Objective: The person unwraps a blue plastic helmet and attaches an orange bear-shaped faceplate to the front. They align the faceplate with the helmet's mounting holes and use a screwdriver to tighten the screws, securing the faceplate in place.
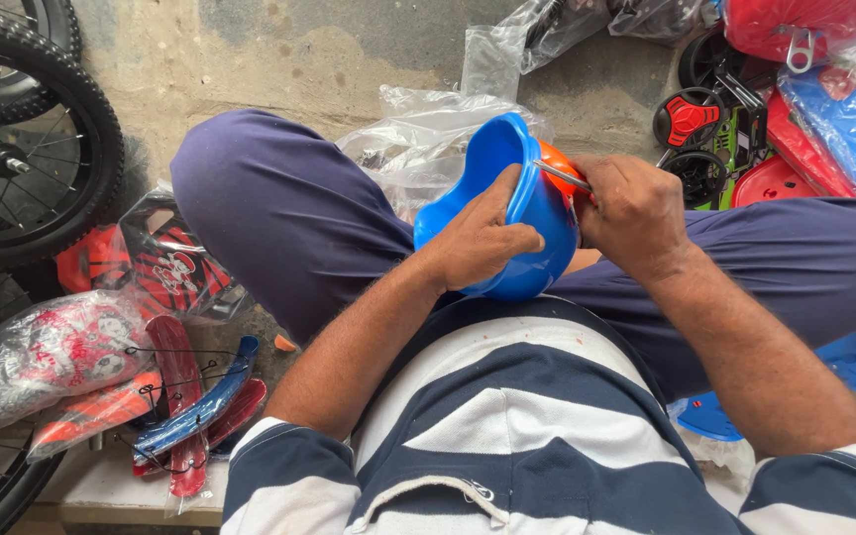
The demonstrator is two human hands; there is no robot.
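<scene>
Person's sitting cross-legged on a concrete floor [279,59], blue plastic seat shell [507,213] propped in the lap btw the knees. Left hand [478,243] is wrapped round the shell's rim, thumb and fingers closed on it to steady it. Right hand [636,213] is fisted tight on a thin metal tool [562,176] w/ its tip at the orange part [559,163] tucked on the far side of the shell.

Progress-wise, imo it's mid-job: the orange piece already sits against the shell, tool's working at the join, so the fixing or trimming looks unfinished. A few orange crumbs on the striped shirt [507,416] suggest some plastic got shaved off, can't tell how much is left tho.

Packaging around: crumpled clear plastic bag [428,134] right behind the shell, more clear bags [547,25] further up. On the left, a clear bag of red-and-white printed bits [52,352], plus a red/black printed pack [175,267] just beside the knee, and bagged red and blue mudguard strips [195,411] near the elbow. Top right there's a blue bag [849,124] over red plastic parts [795,149], w/ small black-and-red wheels [688,121] next to them. Black bike tyres [42,149] far left.
</scene>
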